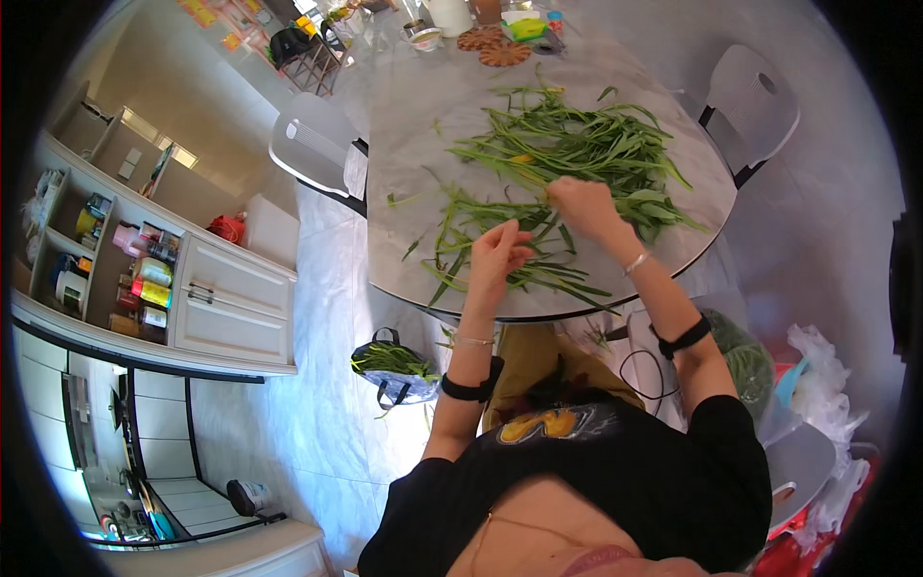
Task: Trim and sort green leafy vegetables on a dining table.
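Note:
Long green leafy stems, which look like water spinach [584, 141], lie in a large loose heap on the marble-patterned table [404, 144]. A smaller, looser spread of stems and leaves [555, 278] is near the table's front edge. My left hand [497, 252] is over this smaller spread, its fingers partly curled; whether it pinches a stem cannot be told. My right hand [580, 205] is closed at the near edge of the large heap, fingertips around what seems to be a stem. A few yellow leaves show among the green.
Cups, brown trivets [505, 54] and a white jug [453, 16] stand at the far end. White chairs [317, 141] flank the table. On the floor at the left, a bag [400, 386] holds more greens. Plastic bags [818, 375] and a grey seat [800, 461] are at the right.

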Available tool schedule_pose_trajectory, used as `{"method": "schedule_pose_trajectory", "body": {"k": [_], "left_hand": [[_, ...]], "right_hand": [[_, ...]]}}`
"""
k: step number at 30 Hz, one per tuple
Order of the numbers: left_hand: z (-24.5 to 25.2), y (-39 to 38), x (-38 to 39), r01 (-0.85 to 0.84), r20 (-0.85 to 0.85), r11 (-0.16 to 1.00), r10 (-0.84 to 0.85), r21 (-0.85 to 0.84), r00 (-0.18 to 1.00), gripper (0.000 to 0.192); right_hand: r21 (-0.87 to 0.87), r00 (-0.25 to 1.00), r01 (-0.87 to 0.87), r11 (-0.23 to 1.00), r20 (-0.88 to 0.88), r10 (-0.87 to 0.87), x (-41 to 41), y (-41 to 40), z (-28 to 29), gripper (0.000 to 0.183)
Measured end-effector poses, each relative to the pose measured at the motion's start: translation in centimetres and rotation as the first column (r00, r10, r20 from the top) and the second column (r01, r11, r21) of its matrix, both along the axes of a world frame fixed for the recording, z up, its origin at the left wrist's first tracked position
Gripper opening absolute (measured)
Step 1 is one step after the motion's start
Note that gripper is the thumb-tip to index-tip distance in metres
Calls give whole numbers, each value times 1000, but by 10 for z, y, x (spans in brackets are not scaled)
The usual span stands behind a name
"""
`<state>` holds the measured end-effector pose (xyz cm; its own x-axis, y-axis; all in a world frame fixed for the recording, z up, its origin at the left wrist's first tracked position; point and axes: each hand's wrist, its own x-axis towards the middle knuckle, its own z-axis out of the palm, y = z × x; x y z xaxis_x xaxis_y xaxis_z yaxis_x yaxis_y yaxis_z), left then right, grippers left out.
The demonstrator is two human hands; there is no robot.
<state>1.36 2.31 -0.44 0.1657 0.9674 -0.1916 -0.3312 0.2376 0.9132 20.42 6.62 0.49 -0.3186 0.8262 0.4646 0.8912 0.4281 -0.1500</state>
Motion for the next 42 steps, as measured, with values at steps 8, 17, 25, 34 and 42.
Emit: {"method": "schedule_pose_trajectory", "body": {"k": [8,17,25,34,42], "left_hand": [[-17,5,11,1,-59,994,5,105,998,26],[12,1,-45,-175,187,973,145,152,972,27],[13,-4,-29,-142,257,989,129,34,958,28],[11,-13,-11,-123,148,988,109,92,983,34],[9,-19,-4,-93,189,991,73,95,979,35]], "right_hand": [[-221,997,-76,972,-48,67,19,-49,-10,20],[-186,778,597,781,-105,-620,110,-50,-1,32],[26,665,627,779,-538,-518,72,-104,83,17],[152,863,112,982,-505,-20,1,-120,81,17],[120,933,56,991,-361,-9,-58,-110,33,10]]}}
